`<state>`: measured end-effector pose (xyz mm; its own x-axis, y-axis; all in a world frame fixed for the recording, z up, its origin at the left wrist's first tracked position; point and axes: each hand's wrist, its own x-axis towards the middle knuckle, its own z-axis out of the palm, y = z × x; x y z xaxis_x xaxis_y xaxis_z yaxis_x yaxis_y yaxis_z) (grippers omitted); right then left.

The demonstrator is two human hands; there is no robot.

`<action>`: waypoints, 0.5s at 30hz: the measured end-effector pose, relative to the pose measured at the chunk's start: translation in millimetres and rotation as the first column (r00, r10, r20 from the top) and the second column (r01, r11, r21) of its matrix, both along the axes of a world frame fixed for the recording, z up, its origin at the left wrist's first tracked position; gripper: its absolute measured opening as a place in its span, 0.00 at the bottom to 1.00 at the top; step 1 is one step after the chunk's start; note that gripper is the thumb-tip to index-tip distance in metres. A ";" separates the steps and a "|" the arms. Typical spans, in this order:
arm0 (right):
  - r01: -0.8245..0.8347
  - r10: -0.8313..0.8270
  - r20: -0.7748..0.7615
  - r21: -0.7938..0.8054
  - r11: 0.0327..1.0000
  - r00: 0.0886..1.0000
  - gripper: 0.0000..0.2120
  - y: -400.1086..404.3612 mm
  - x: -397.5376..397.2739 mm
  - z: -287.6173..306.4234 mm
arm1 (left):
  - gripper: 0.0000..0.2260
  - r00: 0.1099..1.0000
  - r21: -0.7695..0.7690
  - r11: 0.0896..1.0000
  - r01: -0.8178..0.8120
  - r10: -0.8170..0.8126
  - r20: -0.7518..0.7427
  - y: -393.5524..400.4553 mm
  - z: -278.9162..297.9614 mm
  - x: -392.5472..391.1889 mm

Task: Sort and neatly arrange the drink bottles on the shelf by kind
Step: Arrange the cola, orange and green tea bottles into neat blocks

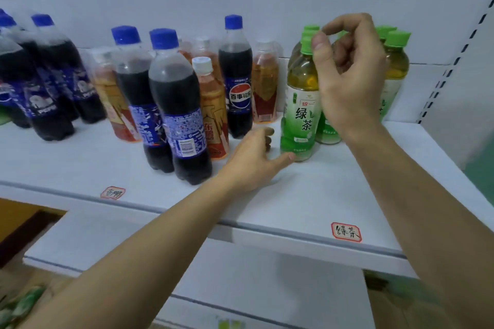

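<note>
A green tea bottle [300,115] with a green cap stands at the front of the white shelf [320,189], with more green tea bottles [395,67] behind it on the right. My right hand [347,75] hovers at its cap with loosely curled fingers, the thumb beside the cap, gripping nothing. My left hand [254,157] rests on the shelf, its thumb touching the bottle's base. Dark cola bottles [176,104] with blue caps and orange drink bottles [212,112] stand mixed together to the left.
Handwritten tags are stuck on the shelf's front edge: one [346,232] below the green tea, another [112,192] further left. A perforated upright [441,83] bounds the shelf on the right. A lower shelf [240,275] juts out beneath, with green packets [21,304] at the bottom left.
</note>
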<state>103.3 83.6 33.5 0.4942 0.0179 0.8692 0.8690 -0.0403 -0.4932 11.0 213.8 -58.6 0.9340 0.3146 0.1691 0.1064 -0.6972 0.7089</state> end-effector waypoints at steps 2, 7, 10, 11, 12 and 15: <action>-0.116 0.116 -0.009 -0.085 0.990 0.993 0.06 5.6 -21.5 -4.8 | 0.28 0.989 0.204 0.970 0.134 -0.120 -0.081 11.1 9.5 -34.8; -0.417 0.417 -0.058 -0.260 0.871 0.907 0.05 41.2 -88.5 -20.8 | 0.14 0.951 0.437 0.846 0.304 -0.247 -0.184 53.8 20.9 -128.9; -0.554 0.543 -0.125 -0.290 0.781 0.830 0.03 73.7 -127.3 -27.3 | 0.07 0.981 0.427 0.887 0.178 -0.126 -0.149 90.3 29.2 -168.8; -0.590 0.575 -0.146 -0.306 0.748 0.805 0.03 86.9 -139.3 -29.1 | 0.05 0.986 0.429 0.891 0.149 -0.100 -0.134 102.2 32.1 -178.8; -0.617 0.601 -0.162 -0.324 0.717 0.783 0.03 102.6 -149.9 -30.4 | 0.05 0.990 0.442 0.889 0.121 -0.073 -0.123 115.5 35.0 -188.1; -0.675 0.638 -0.233 -0.353 0.648 0.734 0.03 159.3 -176.8 -33.8 | 0.08 0.994 0.517 0.855 0.029 0.033 -0.109 168.5 38.1 -210.1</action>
<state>-73.5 242.9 -0.3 0.2859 0.6887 0.6663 0.7018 0.3229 -0.6350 -199.1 382.3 -20.5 0.9556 0.2120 0.2045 0.1638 -0.9595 0.2293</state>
